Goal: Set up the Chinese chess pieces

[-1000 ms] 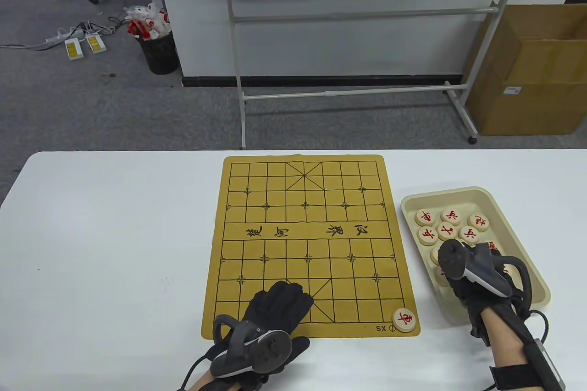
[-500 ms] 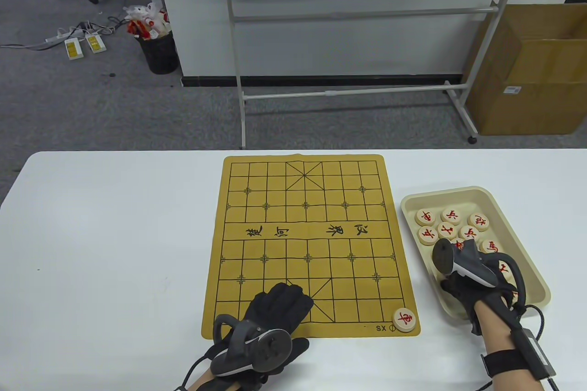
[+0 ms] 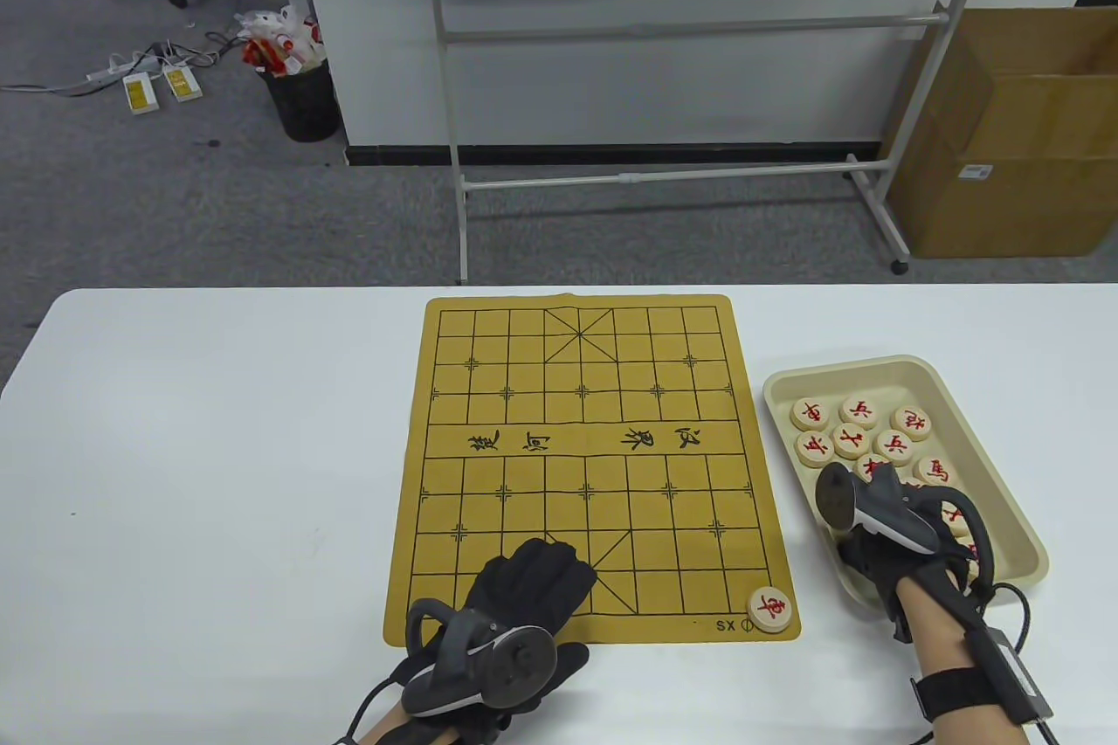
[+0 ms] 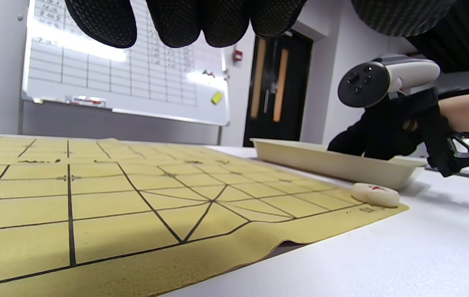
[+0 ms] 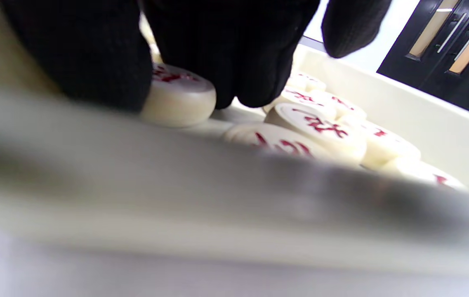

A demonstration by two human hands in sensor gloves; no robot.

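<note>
while reaching into the tray (image 3: 1004, 465), right hand (image 3: 900, 557) pinches one piece (image 5: 178, 99) between gloved fingers (image 5: 94, 53), clamped on its sides just above the tray floor. surrounded by other pieces (image 3: 860, 431) with red characters, lying flat in the tray, some touching. tray beside the right edge of the board (image 3: 585, 465), on the table (image 3: 218, 474). one placed piece (image 3: 770, 609) flat on the near right corner of the board. left hand (image 3: 515, 605) flat on the near edge of the board, fingers (image 4: 176, 20) spread and holding nothing, well apart from the right hand.
</note>
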